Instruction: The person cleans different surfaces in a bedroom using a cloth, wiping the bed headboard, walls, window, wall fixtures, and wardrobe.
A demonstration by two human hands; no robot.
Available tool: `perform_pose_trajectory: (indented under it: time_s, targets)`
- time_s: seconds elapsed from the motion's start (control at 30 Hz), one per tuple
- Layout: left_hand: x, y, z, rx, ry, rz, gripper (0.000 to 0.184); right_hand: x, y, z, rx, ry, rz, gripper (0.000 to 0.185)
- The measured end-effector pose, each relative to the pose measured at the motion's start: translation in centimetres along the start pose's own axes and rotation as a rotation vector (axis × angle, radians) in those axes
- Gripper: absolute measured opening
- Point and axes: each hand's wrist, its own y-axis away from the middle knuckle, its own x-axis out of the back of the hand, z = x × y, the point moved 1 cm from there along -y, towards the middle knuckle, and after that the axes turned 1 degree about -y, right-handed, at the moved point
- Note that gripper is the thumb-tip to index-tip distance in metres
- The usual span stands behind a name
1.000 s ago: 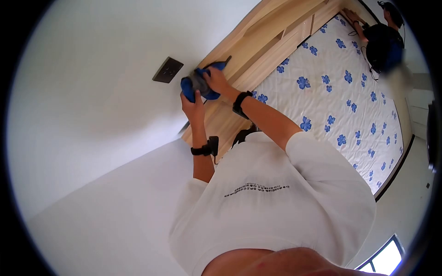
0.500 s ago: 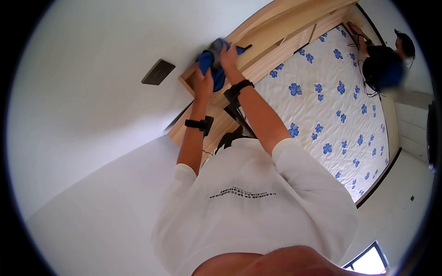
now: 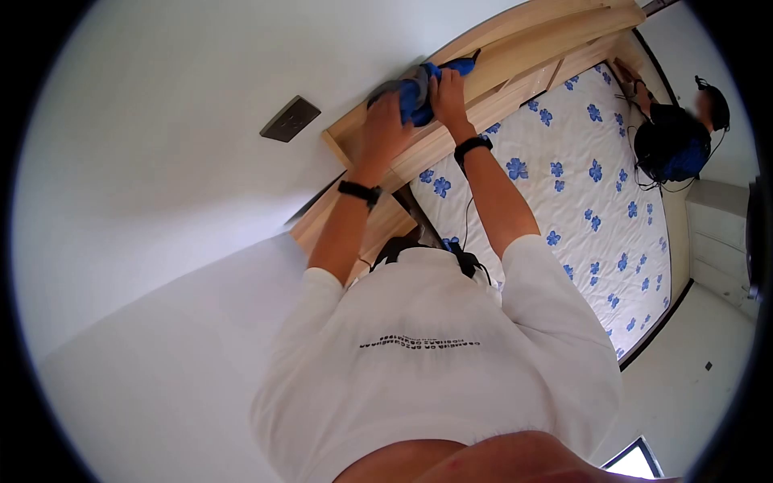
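Well, going left to right, there's a dark wall outlet [image 3: 290, 119] up in the upper left of the frame, with nobody's hand on it. Just right of it, the near end of the pale wooden headboard [image 3: 531, 55] starts, and it runs off toward the upper right. The left hand [image 3: 388, 129] is up at top centre, a bit blurry, fingers looking folded in around the grey end of the blue and grey cloth [image 3: 412, 95], so pretty much closed as far as I can tell. That cloth is over the near part of the headboard, close to the wall, all bunched up with a dark tip poking out to the right. Then comes the right hand [image 3: 448, 90], fingers bent down and closed on the blue part, so both hands have hold of the same bundle. Progress-wise, I'd call it mid-handling: it's up at the headboard, but it isn't spread flat, neatly folded or let go. Can't tell whether any of the wood has been dealt with, since nothing on its surface gives that away, so how much is left is anyone's guess. Further right, the mattress [image 3: 596, 217] with the blue flowers looks fairly flat with light wrinkles, and neither hand is on it. Over in the upper right, another person [image 3: 676, 145] in dark clothes is reaching toward the headboard's far end, well apart from this pair of hands.
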Motion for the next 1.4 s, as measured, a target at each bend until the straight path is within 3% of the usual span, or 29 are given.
perform_pose_trajectory:
  time_s: [0.07, 0.3, 0.43, 0.5, 0.6, 0.67, 0.7, 0.77, 0.8, 0.9, 1.03, 1.1, 1.17, 1.23, 1.4]
  targets:
    - [1.2, 1.7, -1.5, 0.057, -0.021, -0.051, 0.052, 0.9, 1.9, -1.3, 0.236, 0.093, -0.099, 0.029]
    - [4.7, 7.1, -3.4, 0.351, -0.034, -0.057, 0.051, -1.7, 8.5, -12.3, 0.284, 0.000, -0.371, 0.023]
    - [5.0, 8.0, -3.8, 0.232, -0.091, -0.058, 0.052, -1.7, 10.3, -12.7, 0.258, -0.190, -0.328, 0.020]
    - [4.9, 7.6, -3.3, 0.134, -0.260, -0.064, 0.053, -0.4, 10.2, -12.2, 0.237, -0.255, -0.341, 0.021]
    - [4.0, 6.2, -2.1, 0.229, -0.268, -0.226, 0.054, 1.4, 10.0, -11.0, 0.266, -0.165, -0.307, 0.023]
    - [1.6, 5.9, -2.0, 0.125, -0.270, -0.157, 0.054, 1.9, 9.4, -9.5, 0.099, -0.060, -0.410, 0.043]
    - [0.8, 5.6, -2.0, 0.028, -0.268, -0.085, 0.053, 1.4, 9.1, -8.7, 0.091, -0.055, -0.401, 0.043]
    - [1.2, 4.8, -0.7, 0.023, -0.273, -0.106, 0.052, 0.4, 7.3, -5.9, -0.253, -0.406, -0.221, 0.077]
    - [1.5, 4.0, -0.1, 0.027, -0.285, -0.126, 0.050, 0.8, 5.1, -4.7, -0.497, -0.513, -0.316, 0.102]
    - [1.6, 1.5, 0.3, 0.049, -0.189, -0.255, 0.056, 2.9, 1.4, -3.6, -0.684, -0.605, -0.238, 0.100]
    - [-1.1, -1.4, 1.2, -0.041, -0.173, -0.266, 0.050, 1.0, 0.3, -0.5, -0.543, -0.701, -0.096, 0.083]
    - [-2.4, -2.6, 1.8, -0.099, -0.157, -0.137, 0.038, 0.8, 0.1, 0.6, -0.608, -0.817, -0.077, 0.076]
    - [-3.4, -3.6, 2.1, -0.119, -0.126, -0.124, 0.038, 1.0, -0.3, 0.9, -0.675, -0.927, -0.057, 0.070]
    - [-4.0, -4.8, 2.7, -0.141, -0.091, -0.108, 0.037, 0.7, -0.7, 1.6, -0.731, -1.138, 0.104, 0.059]
    - [-5.4, -6.1, 3.2, -0.114, -0.059, -0.215, 0.044, 0.7, -1.6, 3.7, -0.720, -1.084, 0.116, 0.048]
